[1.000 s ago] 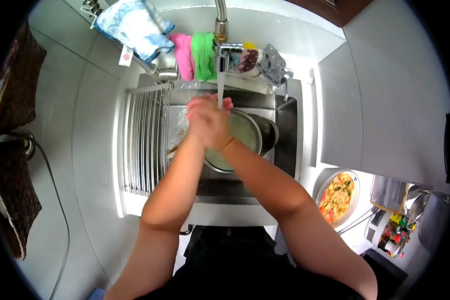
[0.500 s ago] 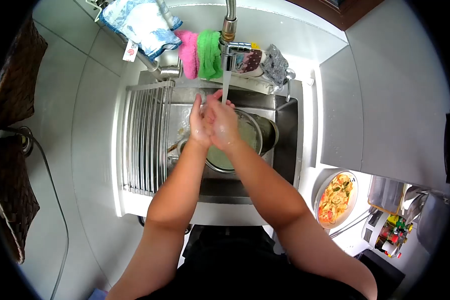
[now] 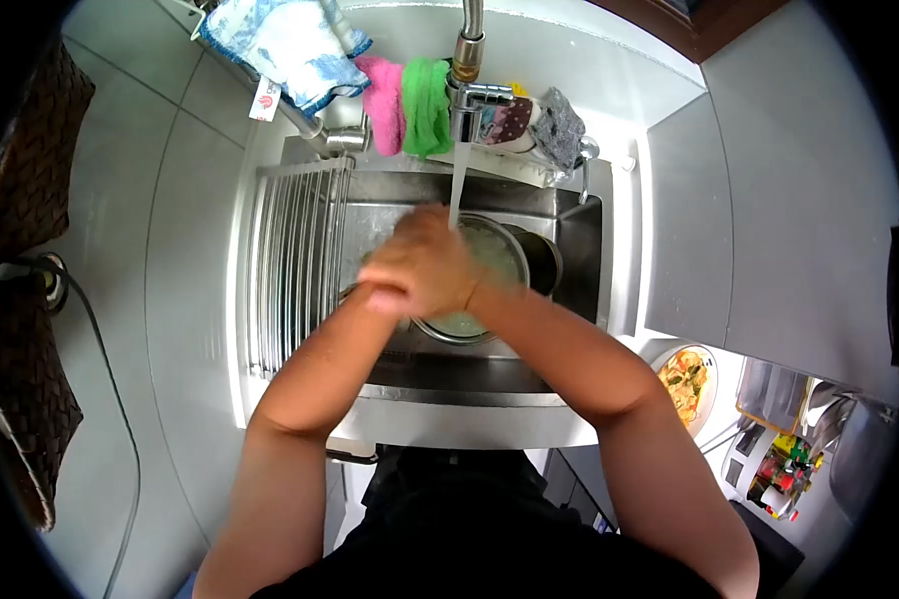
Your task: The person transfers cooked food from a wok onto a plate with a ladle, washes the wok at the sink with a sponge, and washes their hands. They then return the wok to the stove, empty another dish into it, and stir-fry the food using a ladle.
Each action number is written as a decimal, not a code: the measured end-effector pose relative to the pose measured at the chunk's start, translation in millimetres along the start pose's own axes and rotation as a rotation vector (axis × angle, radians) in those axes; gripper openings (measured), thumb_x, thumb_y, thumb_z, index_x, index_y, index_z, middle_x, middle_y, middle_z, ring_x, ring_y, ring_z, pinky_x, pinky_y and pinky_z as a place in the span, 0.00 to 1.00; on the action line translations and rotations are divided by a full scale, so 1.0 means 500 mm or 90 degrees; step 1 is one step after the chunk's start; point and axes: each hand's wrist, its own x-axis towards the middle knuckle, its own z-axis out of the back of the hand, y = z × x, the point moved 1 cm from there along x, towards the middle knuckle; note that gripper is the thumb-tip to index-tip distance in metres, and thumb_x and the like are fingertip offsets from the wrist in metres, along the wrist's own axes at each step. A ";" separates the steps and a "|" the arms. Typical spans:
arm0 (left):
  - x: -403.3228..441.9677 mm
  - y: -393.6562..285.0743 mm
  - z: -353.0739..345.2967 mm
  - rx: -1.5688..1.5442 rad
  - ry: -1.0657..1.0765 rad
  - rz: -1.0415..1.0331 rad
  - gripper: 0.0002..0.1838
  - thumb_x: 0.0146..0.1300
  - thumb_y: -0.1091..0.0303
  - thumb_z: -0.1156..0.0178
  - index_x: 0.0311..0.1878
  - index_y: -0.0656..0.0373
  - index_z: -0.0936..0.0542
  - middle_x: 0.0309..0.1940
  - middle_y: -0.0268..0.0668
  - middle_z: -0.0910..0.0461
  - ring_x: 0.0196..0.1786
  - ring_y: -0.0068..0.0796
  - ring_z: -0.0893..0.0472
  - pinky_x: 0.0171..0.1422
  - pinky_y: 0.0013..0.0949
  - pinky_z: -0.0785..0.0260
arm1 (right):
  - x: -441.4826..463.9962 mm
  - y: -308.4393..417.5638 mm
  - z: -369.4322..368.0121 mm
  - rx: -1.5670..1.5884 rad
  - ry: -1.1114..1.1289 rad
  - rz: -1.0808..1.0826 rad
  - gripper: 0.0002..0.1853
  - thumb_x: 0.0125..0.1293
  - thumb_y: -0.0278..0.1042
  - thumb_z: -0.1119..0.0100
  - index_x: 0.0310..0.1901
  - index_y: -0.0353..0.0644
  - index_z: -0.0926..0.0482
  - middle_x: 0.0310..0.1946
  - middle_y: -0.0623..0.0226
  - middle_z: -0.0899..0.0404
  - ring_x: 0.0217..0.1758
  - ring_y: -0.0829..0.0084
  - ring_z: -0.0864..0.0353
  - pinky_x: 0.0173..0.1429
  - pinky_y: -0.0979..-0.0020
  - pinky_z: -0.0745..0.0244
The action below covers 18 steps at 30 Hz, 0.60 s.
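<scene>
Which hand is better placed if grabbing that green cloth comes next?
Probably the left hand: it reaches nearer the green cloth, which hangs left of the tap. The right hand is farther back, crossing it at the wrist, though both are blurred.

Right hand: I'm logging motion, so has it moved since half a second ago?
Yes, the right hand has moved left, closer to the metal rack.
</scene>
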 end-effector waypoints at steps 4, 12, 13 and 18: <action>0.054 -0.002 0.029 -0.299 -0.097 -0.052 0.17 0.67 0.62 0.47 0.53 0.65 0.27 0.50 0.40 0.24 0.51 0.33 0.24 0.56 0.36 0.31 | 0.016 -0.052 -0.010 0.102 -0.315 -0.137 0.11 0.62 0.40 0.44 0.32 0.42 0.19 0.41 0.61 0.18 0.50 0.60 0.20 0.56 0.59 0.30; 0.011 -0.176 -0.052 -0.214 -0.366 0.009 0.30 0.74 0.49 0.59 0.71 0.61 0.38 0.64 0.47 0.30 0.71 0.37 0.38 0.73 0.33 0.50 | -0.016 -0.199 -0.116 0.603 -0.442 -0.507 0.20 0.71 0.48 0.56 0.53 0.45 0.23 0.51 0.52 0.22 0.57 0.59 0.24 0.63 0.62 0.34; 0.019 -0.158 -0.033 -0.254 -0.296 0.022 0.29 0.74 0.51 0.58 0.70 0.61 0.36 0.66 0.45 0.32 0.71 0.37 0.37 0.74 0.34 0.50 | -0.011 -0.142 -0.106 0.687 -0.460 -0.569 0.20 0.72 0.47 0.57 0.54 0.44 0.23 0.52 0.50 0.22 0.58 0.59 0.25 0.64 0.62 0.35; 0.009 -0.140 0.025 -0.293 -0.044 -0.020 0.22 0.68 0.57 0.45 0.61 0.58 0.25 0.62 0.40 0.29 0.68 0.35 0.35 0.71 0.35 0.44 | -0.030 -0.085 -0.047 0.842 -0.229 -0.490 0.25 0.71 0.50 0.50 0.62 0.43 0.31 0.57 0.49 0.28 0.63 0.56 0.31 0.68 0.63 0.40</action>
